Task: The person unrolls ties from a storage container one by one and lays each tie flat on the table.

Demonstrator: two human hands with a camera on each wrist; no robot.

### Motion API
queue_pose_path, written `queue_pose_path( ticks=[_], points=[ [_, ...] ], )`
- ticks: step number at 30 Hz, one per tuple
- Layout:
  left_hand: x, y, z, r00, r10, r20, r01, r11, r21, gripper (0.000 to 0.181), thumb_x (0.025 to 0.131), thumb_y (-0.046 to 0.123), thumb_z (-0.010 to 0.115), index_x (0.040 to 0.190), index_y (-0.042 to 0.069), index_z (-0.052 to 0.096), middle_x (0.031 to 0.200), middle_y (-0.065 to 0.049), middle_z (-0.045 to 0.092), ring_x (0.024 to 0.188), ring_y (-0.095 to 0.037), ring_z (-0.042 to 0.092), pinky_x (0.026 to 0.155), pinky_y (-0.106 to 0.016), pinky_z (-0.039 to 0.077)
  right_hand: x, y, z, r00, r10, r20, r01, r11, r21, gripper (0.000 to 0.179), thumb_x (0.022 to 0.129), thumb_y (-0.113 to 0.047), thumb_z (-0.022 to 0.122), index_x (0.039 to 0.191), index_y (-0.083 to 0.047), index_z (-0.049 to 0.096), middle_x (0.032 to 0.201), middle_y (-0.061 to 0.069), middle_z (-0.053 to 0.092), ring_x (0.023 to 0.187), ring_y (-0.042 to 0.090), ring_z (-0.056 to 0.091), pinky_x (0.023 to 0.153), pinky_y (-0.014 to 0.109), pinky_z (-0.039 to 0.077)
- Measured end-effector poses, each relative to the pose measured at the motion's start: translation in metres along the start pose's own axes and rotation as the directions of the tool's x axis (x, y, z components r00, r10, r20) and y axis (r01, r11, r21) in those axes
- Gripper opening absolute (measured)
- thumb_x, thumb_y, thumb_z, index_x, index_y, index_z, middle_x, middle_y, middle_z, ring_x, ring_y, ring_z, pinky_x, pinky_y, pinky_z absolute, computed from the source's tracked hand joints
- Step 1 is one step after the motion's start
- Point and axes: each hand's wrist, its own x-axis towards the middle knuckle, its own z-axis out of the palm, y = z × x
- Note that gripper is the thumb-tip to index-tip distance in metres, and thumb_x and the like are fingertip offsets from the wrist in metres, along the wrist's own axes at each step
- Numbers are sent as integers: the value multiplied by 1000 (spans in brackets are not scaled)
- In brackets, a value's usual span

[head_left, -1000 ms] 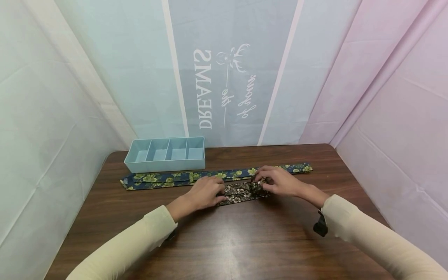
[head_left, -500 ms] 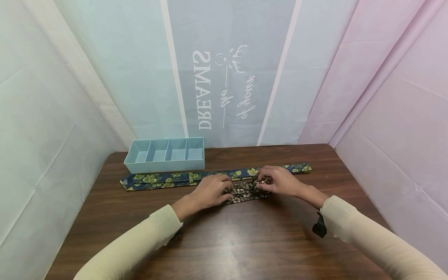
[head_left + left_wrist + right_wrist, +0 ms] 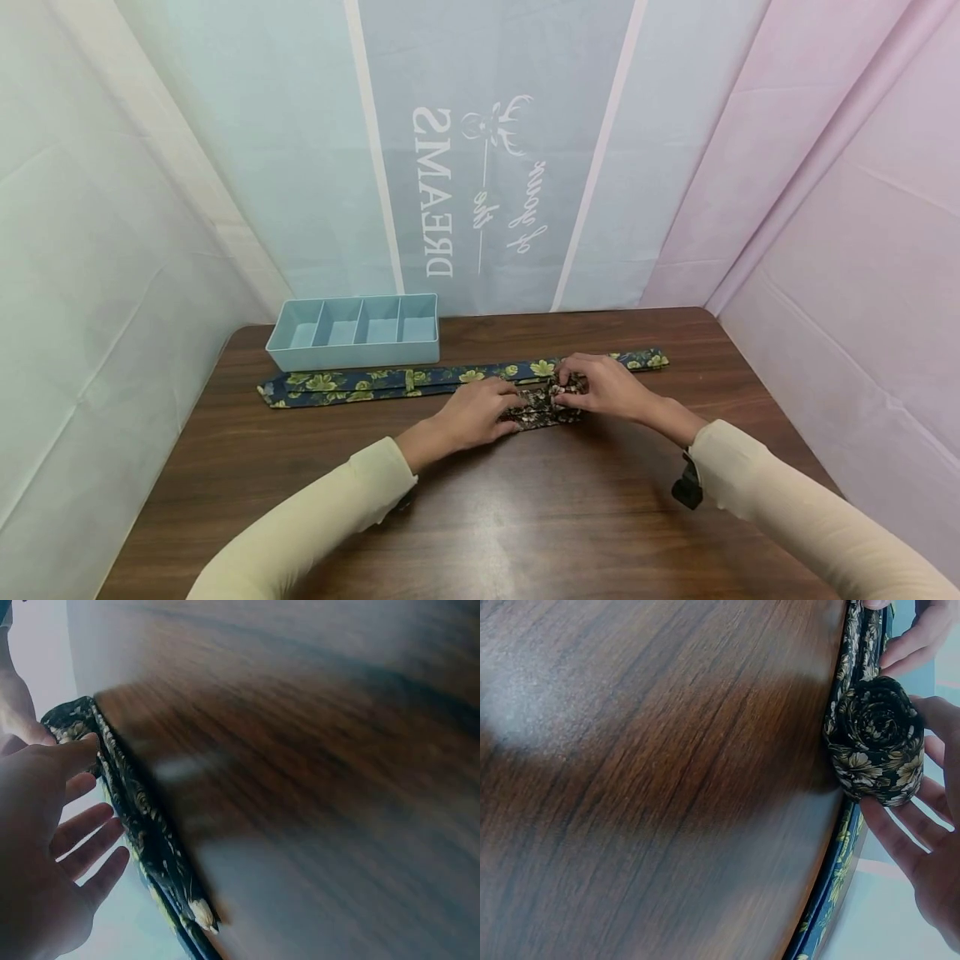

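Note:
A black necktie (image 3: 535, 408) with pale flowers lies partly rolled up at mid-table. Its roll (image 3: 877, 742) shows a spiral end in the right wrist view. My right hand (image 3: 609, 388) holds this roll between thumb and fingers. On the flat part just left of it, my left hand (image 3: 474, 413) touches the cloth with its fingers fairly straight; the left wrist view shows these fingers (image 3: 86, 829) spread beside the strip. Behind both hands stretches a blue necktie (image 3: 330, 387) with yellow-green flowers, laid out lengthwise and partly covered by the right hand.
A light blue tray (image 3: 352, 357) with several compartments stands at the back left, just behind the blue necktie. Brown wood-grain tabletop (image 3: 487, 517) spreads in front of the hands. A printed curtain (image 3: 487, 208) hangs along the back edge, with pale cloth at both sides.
My left hand has slid rightward along the black necktie toward the roll, and the visible flat stretch between the hands is shorter. My right hand has shifted slightly right with the roll.

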Motion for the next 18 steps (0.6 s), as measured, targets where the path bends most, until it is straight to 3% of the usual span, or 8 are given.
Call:
queue_pose_path(
  ticks=[10,18],
  points=[
    [2,0,8,997,-30,65,29,999,16,40,106,44,66,139,23,72,145,0,65,135,-21,59,102,-39,58,0,3,-1,1000,10,17,-10,1000,6,25,88,-26,89,101,-17,70,100,-3,73,56,-2,41,54,23,39],
    [-2,0,9,996,-39,74,40,999,-3,42,106,46,64,142,25,70,148,1,63,137,-19,58,103,-39,57,-2,5,-3,997,-36,66,32,998,58,27,93,-21,85,117,-11,77,115,3,75,70,4,62,63,26,53]
  ],
)
